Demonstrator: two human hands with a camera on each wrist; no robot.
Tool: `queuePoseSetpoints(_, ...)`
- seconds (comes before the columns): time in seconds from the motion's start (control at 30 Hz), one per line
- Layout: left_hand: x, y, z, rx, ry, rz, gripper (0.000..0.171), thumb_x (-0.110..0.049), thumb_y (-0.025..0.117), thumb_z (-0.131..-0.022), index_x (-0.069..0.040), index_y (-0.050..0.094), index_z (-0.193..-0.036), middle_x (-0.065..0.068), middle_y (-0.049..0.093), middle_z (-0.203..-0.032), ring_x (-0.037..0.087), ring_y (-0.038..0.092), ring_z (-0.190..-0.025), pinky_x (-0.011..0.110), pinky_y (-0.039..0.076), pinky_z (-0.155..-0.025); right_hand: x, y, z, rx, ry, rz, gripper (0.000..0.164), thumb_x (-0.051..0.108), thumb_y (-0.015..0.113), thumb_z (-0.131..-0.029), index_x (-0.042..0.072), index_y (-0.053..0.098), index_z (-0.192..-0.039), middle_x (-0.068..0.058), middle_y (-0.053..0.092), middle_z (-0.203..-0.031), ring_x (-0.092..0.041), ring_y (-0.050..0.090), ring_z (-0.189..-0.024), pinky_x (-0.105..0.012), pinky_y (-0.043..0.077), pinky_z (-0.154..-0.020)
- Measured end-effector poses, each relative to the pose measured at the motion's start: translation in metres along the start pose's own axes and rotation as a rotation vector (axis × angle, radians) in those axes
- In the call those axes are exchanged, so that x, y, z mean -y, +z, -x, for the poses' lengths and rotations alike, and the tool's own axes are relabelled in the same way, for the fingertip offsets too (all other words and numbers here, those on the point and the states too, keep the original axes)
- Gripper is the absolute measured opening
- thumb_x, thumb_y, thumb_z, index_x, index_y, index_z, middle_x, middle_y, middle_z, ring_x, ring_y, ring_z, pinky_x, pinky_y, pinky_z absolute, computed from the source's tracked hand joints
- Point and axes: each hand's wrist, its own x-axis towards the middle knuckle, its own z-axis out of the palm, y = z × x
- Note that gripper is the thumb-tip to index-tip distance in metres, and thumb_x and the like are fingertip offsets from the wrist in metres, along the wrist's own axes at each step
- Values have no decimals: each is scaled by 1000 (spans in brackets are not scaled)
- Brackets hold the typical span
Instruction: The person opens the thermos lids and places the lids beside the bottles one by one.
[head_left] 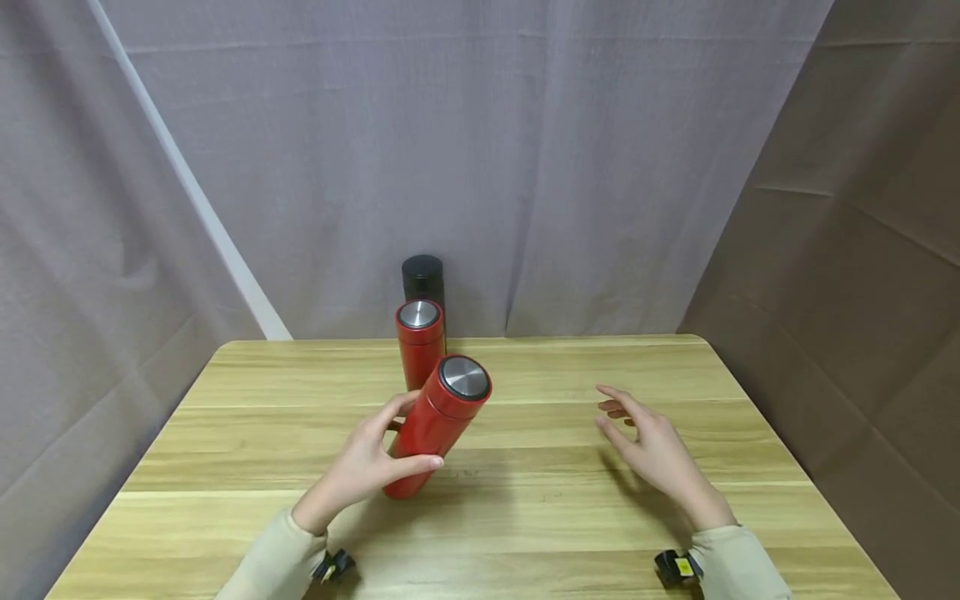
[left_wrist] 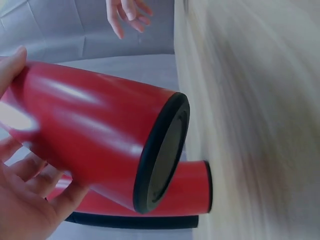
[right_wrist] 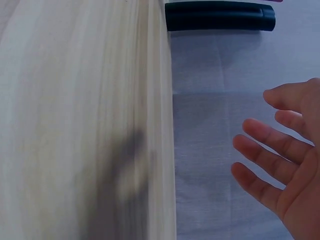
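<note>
My left hand (head_left: 363, 458) grips a red thermos bottle (head_left: 442, 417) with a silver-topped lid, thumb on the near side and fingers round the far side. The bottle leans to the right, and the left wrist view shows its black-rimmed base (left_wrist: 162, 155) raised off the wood. Behind it a second red thermos (head_left: 420, 342) stands upright, its lower part hidden by the held one in the head view. A black thermos (head_left: 423, 275) stands farther back, mostly covered by the second red one. Over the right side of the table, my right hand (head_left: 660, 450) is held with fingers relaxed and nothing in it.
The wooden table (head_left: 600, 517) has rounded back corners. Grey cloth (head_left: 480, 150) hangs behind its back edge, and a darker brownish cloth (head_left: 862, 292) hangs along the right. Each wrist carries a small black camera (head_left: 677, 568) strapped by the sleeve.
</note>
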Motion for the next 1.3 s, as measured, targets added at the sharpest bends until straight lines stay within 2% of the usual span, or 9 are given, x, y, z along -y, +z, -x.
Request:
queuePoseSetpoints(0.3,-13,4,-1,2,34,-41,74,-43,89,-75,-29,55,-139,-12,67,-118,13,65,-96,35,54,-80,11,-4,-5,-46,-41,-22,47,16,67,-98,12,54,-143,-7,72,-116,-23,68,-104,-45,53,-86)
queuePoseSetpoints(0.43,-14,7,-1,6,65,-64,76,-45,89,-74,-29,55,-139,-14,66,-119,13,66,-94,32,54,-79,26,-6,-9,-54,-64,-59,49,15,70,-96,14,55,-143,-2,71,-117,-18,68,-105,-36,52,-87)
queuePoseSetpoints(0.6,-15,12,0,12,92,-81,76,-45,89,-73,-28,55,-139,-12,67,-118,12,66,-91,31,54,-77,48,-9,-15,-16,-112,-153,55,13,74,-93,16,54,-144,-1,70,-119,-15,66,-107,-28,50,-90)
queuePoseSetpoints(0.83,-15,18,0,16,142,-96,74,-41,90,-73,-24,57,-137,-9,67,-119,9,64,-91,29,54,-78,76,-12,-19,66,-233,-289,64,8,78,-88,19,51,-146,1,67,-128,-16,63,-116,-31,51,-92)
queuePoseSetpoints(1.03,-15,19,2,22,147,-112,75,-44,90,-72,-22,58,-137,-9,66,-121,7,63,-93,28,54,-77,94,-16,-19,136,-255,-433,68,7,81,-85,18,51,-145,-4,64,-133,-15,60,-120,-33,51,-94)
queuePoseSetpoints(1.1,-15,19,2,26,147,-117,76,-46,90,-72,-23,58,-137,-8,65,-124,7,63,-95,28,54,-77,98,-16,-20,146,-270,-450,69,8,82,-84,16,51,-145,-6,64,-133,-16,60,-120,-33,51,-94)
queuePoseSetpoints(1.3,-15,22,4,27,182,-129,77,-46,91,-71,-21,59,-137,-8,65,-126,6,63,-97,28,54,-78,105,-12,-19,158,-318,-436,75,10,85,-81,14,49,-147,-2,63,-133,-16,59,-120,-34,52,-92)
